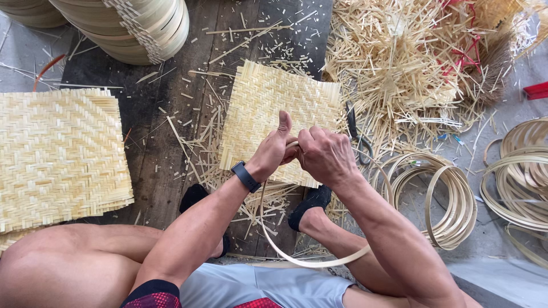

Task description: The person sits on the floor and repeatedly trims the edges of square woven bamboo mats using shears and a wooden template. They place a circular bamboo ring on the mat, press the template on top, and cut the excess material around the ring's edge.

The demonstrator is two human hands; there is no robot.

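A heap of cut bamboo offcuts (pixel 399 63) lies to the right of and beyond a square woven bamboo mat (pixel 268 108) on dark floorboards (pixel 154 148); a stack of similar woven mats (pixel 57 157) sits well to the mat's left. Coiled bamboo hoops (pixel 451 199) rest to its right. Over the mat's near edge, the left hand (pixel 273 149), thumb raised, and right hand (pixel 325 154) are together, both clamped on a thin bamboo strip (pixel 297 259) looping toward the person's lap.
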